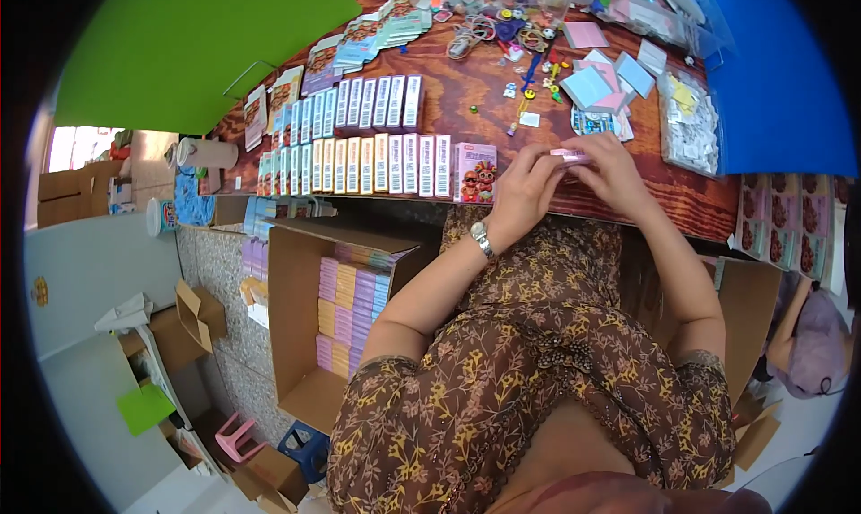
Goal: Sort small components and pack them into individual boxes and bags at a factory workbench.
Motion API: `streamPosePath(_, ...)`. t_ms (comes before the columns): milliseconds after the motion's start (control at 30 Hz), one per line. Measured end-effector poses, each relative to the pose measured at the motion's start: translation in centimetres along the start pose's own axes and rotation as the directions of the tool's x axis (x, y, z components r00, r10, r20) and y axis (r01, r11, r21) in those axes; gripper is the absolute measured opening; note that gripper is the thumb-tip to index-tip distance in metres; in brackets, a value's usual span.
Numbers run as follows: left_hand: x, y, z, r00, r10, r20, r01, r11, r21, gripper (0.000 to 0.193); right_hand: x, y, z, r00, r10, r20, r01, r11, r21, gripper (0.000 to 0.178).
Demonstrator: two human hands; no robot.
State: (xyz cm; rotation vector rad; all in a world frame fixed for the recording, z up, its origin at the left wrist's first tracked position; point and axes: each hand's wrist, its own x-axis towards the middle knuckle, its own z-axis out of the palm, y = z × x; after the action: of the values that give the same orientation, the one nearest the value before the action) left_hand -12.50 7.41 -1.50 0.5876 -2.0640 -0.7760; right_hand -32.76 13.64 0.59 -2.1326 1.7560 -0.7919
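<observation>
At the table's near edge, my left hand (522, 193), with a watch on its wrist, closes its fingers on the left end of a small pink-purple carton (570, 158). My right hand (615, 175) grips the carton's other end. Seen end-on, the carton is partly hidden by my fingers. Just left of my left hand, a purple box (475, 172) with cartoon figures shows its printed front. Beyond it, a row of orange and purple boxes (381, 164) stands on edge, with a second row of white-sided boxes (378, 101) behind.
Flattened cartons (359, 43) lie at the far left. Small charms (529, 94), cords (475, 37) and pastel cards (596, 85) are scattered beyond my hands. A clear tray (691, 124) of white pieces sits at the right. Below the table edge, an open cardboard box (296, 335) holds stacked cartons.
</observation>
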Motion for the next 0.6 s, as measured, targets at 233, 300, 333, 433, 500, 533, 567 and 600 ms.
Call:
streamPosePath(233, -7.8, 2.5, -6.6, 0.904, -0.407, 0.133, 0.417, 0.907, -0.058, 0.020, 4.6, 0.9, 4.1, 0.919, -0.013, 0.395, -0.300, 0.627, 0.719, 0.036)
streamPosePath(300, -10.8, 1.5, -6.9, 0.879, -0.472, 0.074, 0.475, 0.879, -0.033, 0.031, 5.8, 0.4, 5.7, 0.920, -0.057, 0.388, -0.292, 0.563, 0.773, 0.041)
streamPosePath(333, -11.9, 1.1, -6.8, 0.768, -0.640, 0.028, 0.637, 0.757, -0.145, 0.041, 6.4, -0.6, 5.5, 0.941, -0.011, 0.338, -0.203, 0.780, 0.592, 0.044)
streamPosePath(433, -12.2, 0.5, -6.3, 0.648, -0.761, 0.021, 0.735, 0.618, -0.280, 0.066, 5.3, -0.7, 6.6, 0.986, 0.012, 0.167, -0.062, 0.954, 0.294, 0.053)
streamPosePath(500, -13.1, -0.8, -5.3, 0.611, -0.792, 0.005, 0.722, 0.554, -0.414, 0.070, 5.0, -2.3, 6.0, 0.986, -0.067, 0.156, 0.040, 0.985, 0.168, 0.059)
streamPosePath(533, -12.9, -0.7, -5.2, 0.598, -0.801, 0.025, 0.708, 0.514, -0.484, 0.072, 4.5, -2.7, 6.2, 0.983, -0.092, 0.157, 0.064, 0.982, 0.176, 0.059)
streamPosePath(567, -12.7, -0.7, -5.2, 0.587, -0.808, 0.047, 0.690, 0.469, -0.552, 0.074, 3.9, -3.0, 6.5, 0.985, -0.086, 0.148, 0.059, 0.983, 0.176, 0.062)
streamPosePath(600, -12.6, -1.0, -5.1, 0.591, -0.803, 0.078, 0.691, 0.454, -0.563, 0.075, 3.4, -3.3, 6.6, 0.988, -0.073, 0.140, 0.049, 0.984, 0.169, 0.065)
